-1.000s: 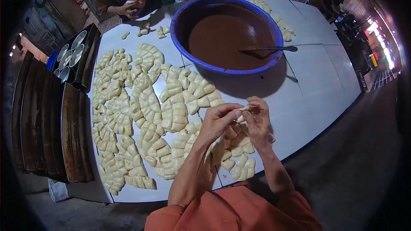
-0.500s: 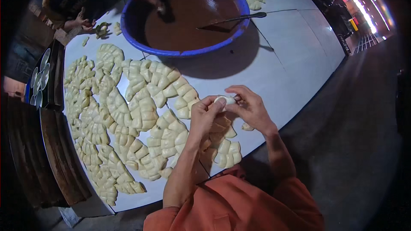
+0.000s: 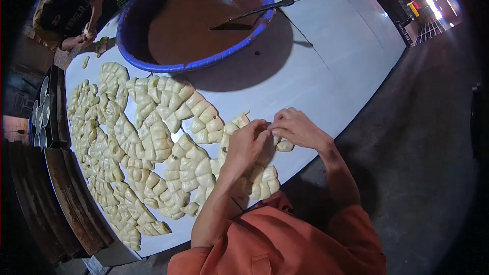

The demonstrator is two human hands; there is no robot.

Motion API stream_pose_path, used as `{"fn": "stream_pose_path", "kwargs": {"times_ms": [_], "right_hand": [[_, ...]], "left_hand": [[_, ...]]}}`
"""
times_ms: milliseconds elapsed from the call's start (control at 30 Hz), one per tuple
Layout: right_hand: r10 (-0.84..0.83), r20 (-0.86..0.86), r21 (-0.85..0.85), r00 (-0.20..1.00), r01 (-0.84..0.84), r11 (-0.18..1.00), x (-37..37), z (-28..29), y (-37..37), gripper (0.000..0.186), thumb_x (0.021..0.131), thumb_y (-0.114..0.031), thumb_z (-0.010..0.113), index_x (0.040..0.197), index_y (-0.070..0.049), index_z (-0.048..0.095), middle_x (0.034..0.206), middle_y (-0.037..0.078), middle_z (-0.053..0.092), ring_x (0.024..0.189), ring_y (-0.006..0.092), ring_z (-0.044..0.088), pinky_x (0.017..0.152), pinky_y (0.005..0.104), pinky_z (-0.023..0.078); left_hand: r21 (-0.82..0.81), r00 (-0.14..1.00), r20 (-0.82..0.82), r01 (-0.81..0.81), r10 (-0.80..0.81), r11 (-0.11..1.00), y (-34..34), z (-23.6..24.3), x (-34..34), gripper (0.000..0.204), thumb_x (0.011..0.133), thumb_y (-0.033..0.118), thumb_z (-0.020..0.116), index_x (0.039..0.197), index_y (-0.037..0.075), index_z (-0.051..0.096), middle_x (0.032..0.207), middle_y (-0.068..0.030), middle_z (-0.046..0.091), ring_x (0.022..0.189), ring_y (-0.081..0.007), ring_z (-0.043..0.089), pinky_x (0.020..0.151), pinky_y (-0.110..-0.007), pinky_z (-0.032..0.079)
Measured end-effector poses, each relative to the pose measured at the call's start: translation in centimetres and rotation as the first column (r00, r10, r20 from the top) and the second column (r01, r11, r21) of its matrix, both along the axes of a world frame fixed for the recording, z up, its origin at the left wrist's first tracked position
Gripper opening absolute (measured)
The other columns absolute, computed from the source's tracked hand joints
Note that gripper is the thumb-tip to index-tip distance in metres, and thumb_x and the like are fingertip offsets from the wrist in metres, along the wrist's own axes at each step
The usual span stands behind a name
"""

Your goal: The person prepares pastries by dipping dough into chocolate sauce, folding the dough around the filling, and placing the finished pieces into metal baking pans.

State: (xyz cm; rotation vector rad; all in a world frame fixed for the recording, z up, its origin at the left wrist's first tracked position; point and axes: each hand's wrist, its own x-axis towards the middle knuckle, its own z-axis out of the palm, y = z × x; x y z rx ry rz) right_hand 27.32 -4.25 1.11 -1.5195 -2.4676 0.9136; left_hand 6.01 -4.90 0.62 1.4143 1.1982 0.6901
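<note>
- Head view: my left grip [image 3: 247, 145] and right grip [image 3: 294, 127] meet fingertip to fingertip over the near edge of the smooth white tabletop [image 3: 326, 61]; their fingers hide the gap, so I cannot tell how far closed either is or what it has hold of.
- Just beneath my right grip lies a rounded cream dough lump [image 3: 286, 146].
- To my left spread pale, segmented dough sheets [image 3: 155, 142].
- Beyond them stands a round blue plastic basin [image 3: 188, 65] of brown mixture [image 3: 186, 28].
</note>
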Motion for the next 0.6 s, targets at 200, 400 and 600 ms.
{"fn": "stream_pose_path", "kwargs": {"times_ms": [200,400,600], "right_hand": [[-0.266,0.013,-0.120,0.964,0.265,0.957,1.4,0.6,-2.4,0.031,0.097,-0.025,0.051,0.119,-0.006,0.064,0.116,0.015,0.061,0.112,0.0334,0.057,0.094,0.0404,0.046],[-0.233,-0.090,-0.220,0.968,0.209,0.953,1.6,-0.2,-3.1,0.030,0.097,-0.023,0.051,0.118,-0.007,0.065,0.113,0.014,0.063,0.105,0.0326,0.061,0.091,0.0397,0.048],[-0.435,-0.145,-0.170,0.888,0.411,0.896,-0.7,1.7,-1.6,0.033,0.093,-0.023,0.057,0.122,-0.007,0.062,0.116,0.013,0.061,0.108,0.0319,0.059,0.093,0.0393,0.047]], "left_hand": [[0.031,0.944,-0.294,0.166,-0.150,0.986,0.0,-0.9,1.9,0.028,0.090,0.018,0.059,0.113,0.004,0.067,0.102,-0.0179,0.071,0.096,-0.0348,0.068,0.084,-0.042,0.052],[0.039,0.888,-0.382,0.293,-0.256,0.955,0.1,-1.5,2.4,0.027,0.090,0.018,0.057,0.111,0.004,0.067,0.090,-0.0213,0.070,0.087,-0.0399,0.067,0.078,-0.045,0.053],[0.069,0.931,-0.364,0.050,-0.021,0.996,-0.3,1.1,-1.2,0.031,0.088,0.020,0.064,0.116,0.007,0.063,0.091,-0.0172,0.070,0.084,-0.0356,0.068,0.075,-0.044,0.053]]}}
